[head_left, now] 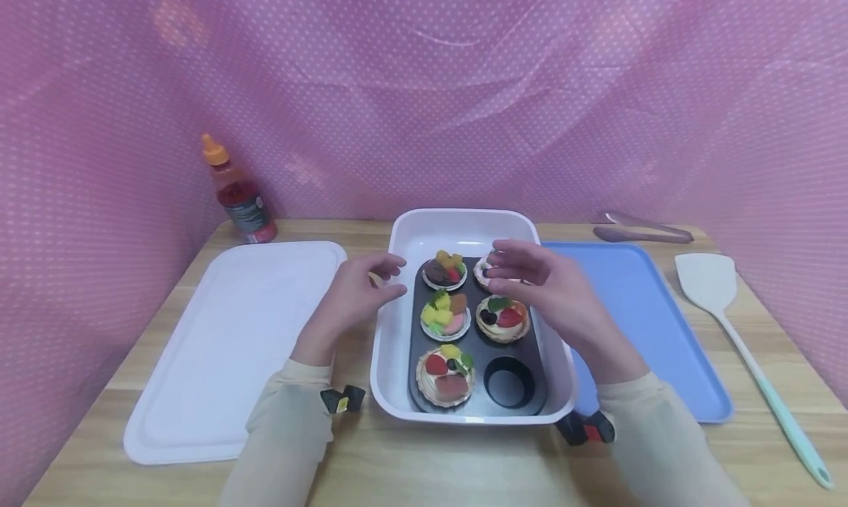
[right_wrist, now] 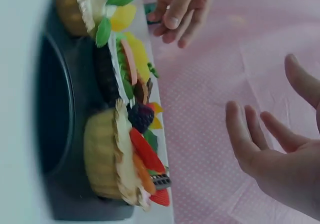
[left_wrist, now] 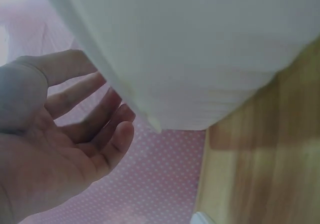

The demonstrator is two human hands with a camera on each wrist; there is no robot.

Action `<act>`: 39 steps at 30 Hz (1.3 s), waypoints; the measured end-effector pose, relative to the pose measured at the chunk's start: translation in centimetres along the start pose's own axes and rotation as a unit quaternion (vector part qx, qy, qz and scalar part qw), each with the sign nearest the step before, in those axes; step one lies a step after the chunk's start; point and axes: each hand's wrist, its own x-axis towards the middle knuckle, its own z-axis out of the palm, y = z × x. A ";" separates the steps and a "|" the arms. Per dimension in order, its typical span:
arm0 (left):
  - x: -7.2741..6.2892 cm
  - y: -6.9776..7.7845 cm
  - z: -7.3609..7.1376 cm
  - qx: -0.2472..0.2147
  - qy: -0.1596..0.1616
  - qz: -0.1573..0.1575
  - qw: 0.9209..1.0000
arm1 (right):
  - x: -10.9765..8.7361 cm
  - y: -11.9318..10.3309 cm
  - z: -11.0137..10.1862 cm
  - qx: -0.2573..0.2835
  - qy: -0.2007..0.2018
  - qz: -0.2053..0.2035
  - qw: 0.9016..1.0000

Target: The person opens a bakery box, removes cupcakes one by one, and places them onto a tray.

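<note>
A white bin (head_left: 380,367) holds a dark muffin tin (head_left: 478,353) with several fruit tarts in its cups. The front-left tart (head_left: 445,378), middle-left tart (head_left: 445,317), back-left tart (head_left: 444,271) and middle-right tart (head_left: 502,320) show whole. Fingers partly cover the back-right tart (head_left: 482,270); the front-right cup (head_left: 509,383) shows its dark bottom. My left hand (head_left: 358,293) hovers by the bin's left rim, fingers loosely bent, holding nothing. Over the bin's right side my right hand (head_left: 563,297) is held with fingers spread and nothing in them, above the tarts.
A white lid-like tray (head_left: 232,352) lies at left, and a blue tray (head_left: 642,330) at right, partly behind the bin and right arm. An orange-capped sauce bottle (head_left: 241,198) stands back left. Tongs (head_left: 642,233) lie back right; a white spatula (head_left: 709,282) with a mint handle lies far right.
</note>
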 end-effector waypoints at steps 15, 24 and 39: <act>0.5 -2.6 0.5 -0.001 0.032 -0.039 0.999 | 5.0 -0.9 2.2 -0.061 -0.063 0.016 0.996; 0.9 -3.1 0.9 -0.020 0.043 -0.046 0.998 | 8.1 0.9 4.1 -0.097 -0.057 0.023 0.993; 1.3 -2.7 1.2 -0.026 0.006 -0.100 0.995 | 9.2 3.5 5.1 -0.092 -0.013 0.028 0.995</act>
